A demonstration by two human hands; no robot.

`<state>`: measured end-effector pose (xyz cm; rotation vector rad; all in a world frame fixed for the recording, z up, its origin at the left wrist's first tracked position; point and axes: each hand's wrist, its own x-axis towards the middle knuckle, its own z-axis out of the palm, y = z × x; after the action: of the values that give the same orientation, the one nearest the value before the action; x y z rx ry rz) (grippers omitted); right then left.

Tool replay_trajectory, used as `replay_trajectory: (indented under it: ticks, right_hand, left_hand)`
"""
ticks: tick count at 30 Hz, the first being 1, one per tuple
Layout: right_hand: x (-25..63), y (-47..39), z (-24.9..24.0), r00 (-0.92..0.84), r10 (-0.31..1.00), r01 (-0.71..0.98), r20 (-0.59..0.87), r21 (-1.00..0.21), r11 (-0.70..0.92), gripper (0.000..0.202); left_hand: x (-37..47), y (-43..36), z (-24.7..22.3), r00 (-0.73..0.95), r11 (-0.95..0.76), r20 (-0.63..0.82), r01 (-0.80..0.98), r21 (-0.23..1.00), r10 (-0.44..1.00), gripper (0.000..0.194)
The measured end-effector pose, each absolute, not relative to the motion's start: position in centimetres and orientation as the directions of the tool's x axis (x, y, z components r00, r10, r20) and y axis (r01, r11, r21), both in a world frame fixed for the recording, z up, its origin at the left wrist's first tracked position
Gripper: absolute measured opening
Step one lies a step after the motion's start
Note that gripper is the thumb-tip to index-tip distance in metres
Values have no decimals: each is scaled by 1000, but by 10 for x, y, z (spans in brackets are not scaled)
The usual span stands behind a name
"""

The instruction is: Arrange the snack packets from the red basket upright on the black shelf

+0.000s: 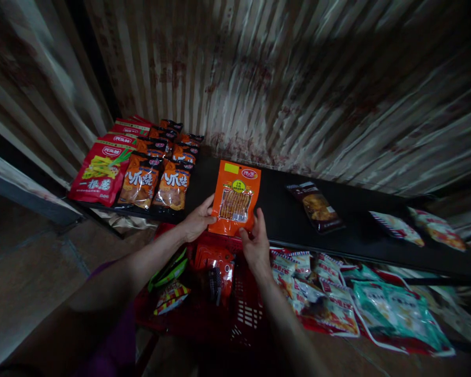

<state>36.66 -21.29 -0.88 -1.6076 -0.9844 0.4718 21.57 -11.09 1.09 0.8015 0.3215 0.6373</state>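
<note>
An orange snack packet (235,204) with a clear window stands at the black shelf's front edge, its printed face toward me. My left hand (199,221) grips its lower left edge, thumb in front. At the lower right corner, my right hand (256,245) has its thumb on the face and its fingers along the side. Below sits a red basket (247,309). Inside it lie more orange packets (224,264), a green packet (172,272) and a striped yellow-red packet (172,297).
On the black shelf (272,209), red bags (102,167) and orange-black bags (172,186) stand in rows at the left. A dark brown bag (317,207) and white packets (396,229) lie to the right. Lower down are white-red packets (325,293) and teal packets (392,309). A pleated curtain (259,78) hangs behind.
</note>
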Motion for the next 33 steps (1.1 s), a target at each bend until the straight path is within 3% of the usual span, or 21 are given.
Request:
replay_trajectory:
  ticks: [3,7,10,15,20,27,30,33]
  right_hand:
    - [369,-212,-10,459,802,693,382,-719,-53,68]
    - [368,-211,-9,294,819,857,493,-516,4,71]
    - [368,-209,-8,230,834,880,502,-473,43,78]
    - [365,-209,-5,257,837,845,483,-533,48,73]
    - [356,-210,0,270,851,758,450,-645,100,62]
    - [352,-208,6,358,841,559,406,-815,155,50]
    - [348,-207,4,447,849,322,283,-936,143,49]
    - [347,-206,-3,480,870,-51,111,-987,155,41]
  left_hand:
    - [217,-115,8,776,527,-31,-398,751,630,96]
    - [218,-119,7,782,515,-16,-394,761,623,87]
    - [219,-122,10,785,489,5,-391,780,620,79]
    - [218,-127,17,803,466,38,-382,798,594,75]
    - [214,-130,20,829,466,68,-378,800,555,76]
    - [212,-130,19,813,443,61,-378,813,580,55]
    - [212,-130,19,822,458,50,-365,811,567,46]
    - [211,-130,20,827,390,81,-346,854,556,43]
